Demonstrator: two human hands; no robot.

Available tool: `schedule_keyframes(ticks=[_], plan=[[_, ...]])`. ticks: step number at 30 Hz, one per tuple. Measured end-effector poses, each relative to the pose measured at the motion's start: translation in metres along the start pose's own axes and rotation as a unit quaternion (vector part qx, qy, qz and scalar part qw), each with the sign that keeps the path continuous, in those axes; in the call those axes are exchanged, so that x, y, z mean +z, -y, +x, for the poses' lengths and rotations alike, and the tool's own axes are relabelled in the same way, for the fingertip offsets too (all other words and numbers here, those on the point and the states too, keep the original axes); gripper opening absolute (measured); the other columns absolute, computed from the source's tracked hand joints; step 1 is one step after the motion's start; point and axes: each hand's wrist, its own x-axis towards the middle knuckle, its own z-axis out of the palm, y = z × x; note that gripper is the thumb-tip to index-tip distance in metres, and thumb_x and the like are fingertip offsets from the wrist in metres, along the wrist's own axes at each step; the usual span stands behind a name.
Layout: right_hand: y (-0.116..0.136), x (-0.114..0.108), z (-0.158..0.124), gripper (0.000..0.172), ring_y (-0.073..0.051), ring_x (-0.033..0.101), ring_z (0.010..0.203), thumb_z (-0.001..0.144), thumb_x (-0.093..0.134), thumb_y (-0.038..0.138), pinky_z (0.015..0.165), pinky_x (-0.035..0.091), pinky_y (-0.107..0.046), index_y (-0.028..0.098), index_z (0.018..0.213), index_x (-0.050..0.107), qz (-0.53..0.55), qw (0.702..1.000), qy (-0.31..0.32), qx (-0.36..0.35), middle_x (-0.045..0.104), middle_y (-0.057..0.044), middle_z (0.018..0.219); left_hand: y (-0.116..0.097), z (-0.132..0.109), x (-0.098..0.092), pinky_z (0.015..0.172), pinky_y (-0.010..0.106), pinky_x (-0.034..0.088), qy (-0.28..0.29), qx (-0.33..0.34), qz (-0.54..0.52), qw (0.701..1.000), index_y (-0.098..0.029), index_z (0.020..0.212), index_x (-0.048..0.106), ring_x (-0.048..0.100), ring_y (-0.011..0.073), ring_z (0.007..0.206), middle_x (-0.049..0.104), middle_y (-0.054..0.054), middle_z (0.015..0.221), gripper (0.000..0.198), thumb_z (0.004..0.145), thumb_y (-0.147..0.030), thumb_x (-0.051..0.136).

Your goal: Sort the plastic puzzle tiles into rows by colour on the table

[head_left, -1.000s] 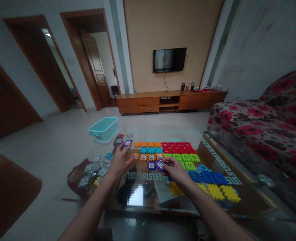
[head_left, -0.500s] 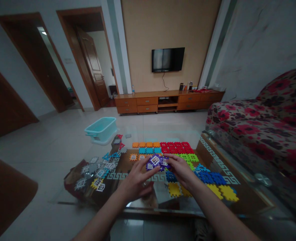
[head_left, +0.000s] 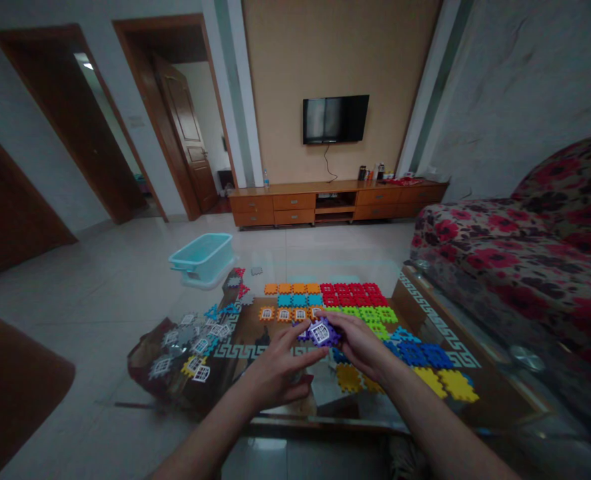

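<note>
Head view: right hand [head_left: 361, 348] closed on purple tile [head_left: 321, 332], left hand [head_left: 275, 376] open beside it.

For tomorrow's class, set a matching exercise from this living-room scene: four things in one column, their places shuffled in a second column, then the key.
Things
1. purple plastic tile
2. light blue plastic tub
3. wall-mounted television
4. red floral sofa

Places
A. above a wooden cabinet
B. in the right hand
C. to the right of the glass table
D. on the tiled floor, beyond the table's left side

Pairs: 1-B, 2-D, 3-A, 4-C
</note>
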Motion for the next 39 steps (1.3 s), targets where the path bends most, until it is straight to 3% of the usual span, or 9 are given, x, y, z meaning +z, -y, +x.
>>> schedule_keyframes(ticks=[4,8,10,14,19,25,28,33,39], plan=[[0.001,0.002,-0.002,0.028,-0.017,0.064,0.078,0.066,0.080,0.030,0.071,0.048,-0.029,0.022,0.092,0.076,-0.028,0.999,-0.003,0.017,0.075,-0.006,0.091,-0.005,0.001,-0.002,0.108,0.054,0.038,0.006,-0.009,-0.044,0.999,-0.039,0.140,0.045,0.030,0.0341,0.140,0.017,0.008,0.158,0.071,0.077,-0.014,0.065],[0.004,0.006,-0.005,0.037,-0.015,0.062,0.069,0.064,0.081,0.030,0.066,0.047,-0.028,0.020,0.099,0.074,-0.039,0.998,-0.035,0.026,0.073,-0.003,0.082,-0.016,0.009,0.000,0.110,0.052,0.036,-0.049,-0.079,-0.221,0.971,-0.039,0.145,0.035,0.039,0.0290,0.137,0.032,0.008,0.153,0.073,0.082,-0.017,0.064],[0.006,0.007,-0.007,0.040,-0.014,0.062,0.067,0.065,0.081,0.030,0.064,0.047,-0.028,0.020,0.102,0.072,-0.050,0.998,-0.030,0.027,0.072,-0.003,0.080,-0.022,0.015,0.003,0.103,0.048,0.044,-0.111,-0.165,-0.360,0.912,-0.035,0.146,0.034,0.055,0.0244,0.121,0.045,0.011,0.143,0.067,0.086,-0.024,0.062],[0.009,0.009,-0.012,0.036,-0.014,0.061,0.065,0.067,0.081,0.032,0.060,0.045,-0.026,0.021,0.100,0.072,-0.071,0.997,-0.004,0.034,0.071,-0.004,0.079,-0.025,0.025,0.007,0.084,0.036,0.053,-0.177,-0.298,-0.543,0.765,-0.020,0.117,0.061,0.065,0.0195,0.092,0.063,0.011,0.116,0.039,0.083,-0.037,0.067],[0.008,0.011,-0.014,0.039,-0.015,0.062,0.076,0.068,0.081,0.038,0.069,0.048,-0.028,0.021,0.103,0.072,-0.029,0.997,0.054,0.049,0.071,-0.005,0.091,-0.021,0.026,0.008,0.075,0.029,0.051,-0.171,-0.323,-0.615,0.699,-0.014,0.081,0.066,0.063,0.0136,0.073,0.067,0.004,0.082,0.028,0.074,-0.039,0.078],[-0.002,0.015,-0.012,0.038,-0.013,0.062,0.075,0.069,0.083,0.037,0.069,0.047,-0.025,0.022,0.102,0.073,0.033,0.995,0.087,0.035,0.072,-0.005,0.094,-0.032,0.026,0.003,0.085,0.028,0.049,-0.181,-0.295,-0.720,0.601,-0.015,0.083,0.065,0.062,0.0134,0.085,0.065,0.004,0.090,0.032,0.066,-0.033,0.085],[-0.004,0.017,-0.012,0.037,-0.014,0.062,0.076,0.069,0.083,0.038,0.068,0.045,-0.024,0.022,0.102,0.073,0.021,0.997,0.076,0.022,0.073,-0.004,0.094,-0.035,0.027,0.001,0.088,0.028,0.047,-0.193,-0.286,-0.737,0.581,-0.015,0.082,0.064,0.062,0.0130,0.085,0.065,0.004,0.092,0.034,0.063,-0.031,0.088],[-0.004,0.018,-0.014,0.036,-0.014,0.062,0.079,0.070,0.081,0.041,0.071,0.045,-0.026,0.023,0.100,0.073,-0.016,0.997,0.080,-0.002,0.072,-0.003,0.096,-0.037,0.029,0.001,0.088,0.028,0.047,-0.198,-0.290,-0.737,0.578,-0.015,0.079,0.063,0.063,0.0135,0.085,0.065,0.003,0.088,0.035,0.062,-0.030,0.089],[-0.008,0.018,-0.011,0.033,-0.019,0.063,0.083,0.079,0.070,0.041,0.074,0.049,-0.032,0.023,0.107,0.071,-0.180,0.980,0.050,-0.066,0.072,-0.005,0.099,-0.032,0.029,0.004,0.085,0.029,0.049,-0.208,-0.308,-0.739,0.562,-0.015,0.080,0.060,0.065,0.0143,0.084,0.067,0.003,0.086,0.036,0.062,-0.030,0.088]])
